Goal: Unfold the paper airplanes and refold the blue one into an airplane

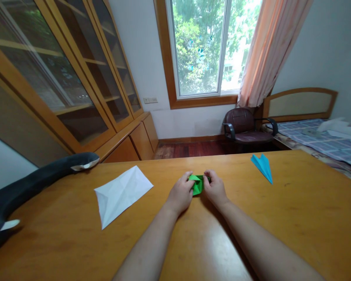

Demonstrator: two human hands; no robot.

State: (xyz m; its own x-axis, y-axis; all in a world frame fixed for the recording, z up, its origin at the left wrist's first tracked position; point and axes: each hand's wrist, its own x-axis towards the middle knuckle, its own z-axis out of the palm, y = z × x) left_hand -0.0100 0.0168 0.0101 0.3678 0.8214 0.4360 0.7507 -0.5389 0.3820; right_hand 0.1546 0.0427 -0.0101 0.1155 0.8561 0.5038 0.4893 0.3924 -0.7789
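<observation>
A small folded piece of green paper (197, 184) lies on the wooden table (280, 218) just past its middle. My left hand (180, 194) pinches its left side, fingers curled over the fold. My right hand (214, 188) grips its right side in the same way. Both hands rest on the tabletop and hide much of the paper. A creased white sheet (120, 194) lies flat to the left of my left hand. A blue paper plane (262, 165) sits to the right, near the far edge.
A dark plush shark (32, 183) lies along the table's left edge. Beyond the table stand a glass-fronted wooden cabinet (76, 86), a window (204, 47), a dark red armchair (245, 127) and a bed (324, 136) at the right.
</observation>
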